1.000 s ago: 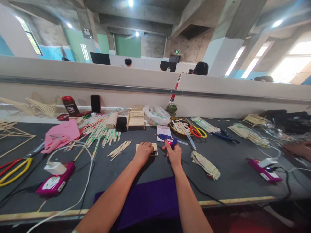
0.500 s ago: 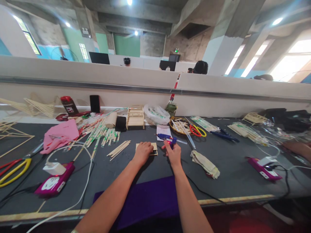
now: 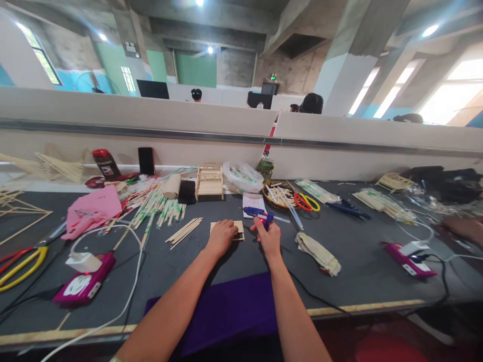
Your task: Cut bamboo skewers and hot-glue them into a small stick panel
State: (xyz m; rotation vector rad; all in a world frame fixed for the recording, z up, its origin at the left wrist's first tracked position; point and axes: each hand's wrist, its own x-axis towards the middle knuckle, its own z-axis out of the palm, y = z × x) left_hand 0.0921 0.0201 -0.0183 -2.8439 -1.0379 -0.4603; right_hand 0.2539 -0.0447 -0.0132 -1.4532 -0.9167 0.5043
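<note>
My left hand (image 3: pixel 223 235) rests over a small frame of pale wooden sticks (image 3: pixel 239 227) on the dark table, its fingers bent down onto it. The hand covers most of the frame's left part. In my right hand (image 3: pixel 269 237) is a blue glue gun (image 3: pixel 268 219), its nozzle pointing left above a sheet of printed paper (image 3: pixel 254 201). A small red light glows on the gun. Left of the frame lies a bundle of loose wooden sticks (image 3: pixel 184 232). Behind it stands a little chair-like model of sticks (image 3: pixel 210 182).
A basket of short sticks (image 3: pixel 278 194), red-and-yellow scissors (image 3: pixel 306 202) and a work glove (image 3: pixel 317 253) lie to the right. Purple power strips (image 3: pixel 85 284) with trailing cables sit on both sides. Another person's hand (image 3: pixel 462 229) is at the far right.
</note>
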